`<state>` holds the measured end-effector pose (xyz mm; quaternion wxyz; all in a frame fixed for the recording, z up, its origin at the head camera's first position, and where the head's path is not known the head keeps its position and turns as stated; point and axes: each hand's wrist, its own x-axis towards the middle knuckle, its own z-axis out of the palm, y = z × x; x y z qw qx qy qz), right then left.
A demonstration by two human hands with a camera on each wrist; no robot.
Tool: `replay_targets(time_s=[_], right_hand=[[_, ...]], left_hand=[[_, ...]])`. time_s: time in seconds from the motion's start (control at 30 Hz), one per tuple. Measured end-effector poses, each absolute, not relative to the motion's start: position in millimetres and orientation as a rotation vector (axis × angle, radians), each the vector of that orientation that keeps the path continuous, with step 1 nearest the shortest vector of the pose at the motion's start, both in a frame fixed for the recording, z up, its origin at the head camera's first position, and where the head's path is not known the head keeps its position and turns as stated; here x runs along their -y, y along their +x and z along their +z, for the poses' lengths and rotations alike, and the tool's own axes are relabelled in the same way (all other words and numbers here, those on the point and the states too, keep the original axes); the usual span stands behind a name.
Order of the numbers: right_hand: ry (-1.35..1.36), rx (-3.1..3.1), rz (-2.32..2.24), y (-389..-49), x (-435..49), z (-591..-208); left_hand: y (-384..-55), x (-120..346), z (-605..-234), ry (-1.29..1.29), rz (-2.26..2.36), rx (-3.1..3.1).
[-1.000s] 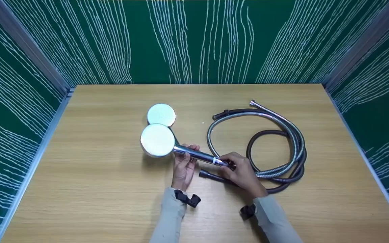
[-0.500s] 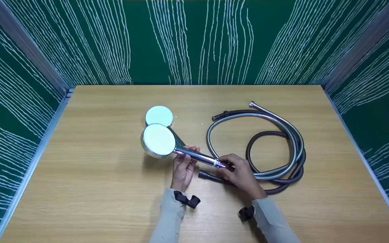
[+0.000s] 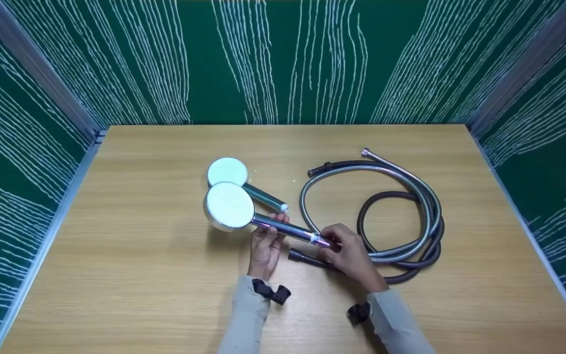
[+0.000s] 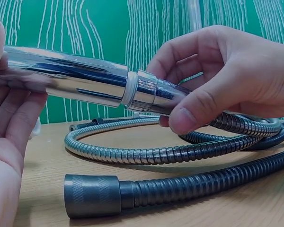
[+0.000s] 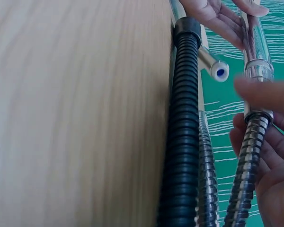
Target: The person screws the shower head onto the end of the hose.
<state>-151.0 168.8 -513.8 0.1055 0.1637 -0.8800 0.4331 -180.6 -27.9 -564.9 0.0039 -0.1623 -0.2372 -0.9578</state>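
My left hand [image 3: 264,250] holds a chrome shower head [image 3: 229,206] by its handle, its round face up to the left. At the handle's lower end, my right hand [image 3: 354,256] pinches the cone-shaped end fitting [image 4: 168,94] of a silver shower hose [image 3: 429,206]. In the left wrist view the fitting's knurled collar lines up with the handle, and a narrow white ring [image 4: 130,89] shows between them. A second shower head [image 3: 227,171] lies behind the first, its face partly covered. The right wrist view shows my thumb blurred across the fitting.
A black shower hose [image 3: 391,192] lies coiled with the silver one on the right of the wooden table [image 3: 140,196]. Its black end fitting [image 4: 92,195] lies below my hands. Green patterned walls [image 3: 283,64] enclose the back and sides.
The second shower head has shifted slightly left and toward me, and its handle now shows beyond my left fingers. My hands stay nearly in place at the handle and hose fitting.
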Motion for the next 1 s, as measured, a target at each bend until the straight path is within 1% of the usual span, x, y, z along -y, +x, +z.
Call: replay_targets(time_s=[0.37,0.77,1.0], right_hand=[[0.527,2.585,1.241,-151.4,-170.6,-514.5],[0.572,2.476,1.278,-151.7,-169.7,-514.8],[0.57,2.535,1.246,-151.9,-170.5,-515.1]], left_hand=[[-179.6,28.0,-562.5,-0.429,-3.008,0.759],[-178.8,27.1,-562.2,-0.432,-3.006,0.735],[-178.5,27.4,-561.4,-0.407,-3.002,0.714]])
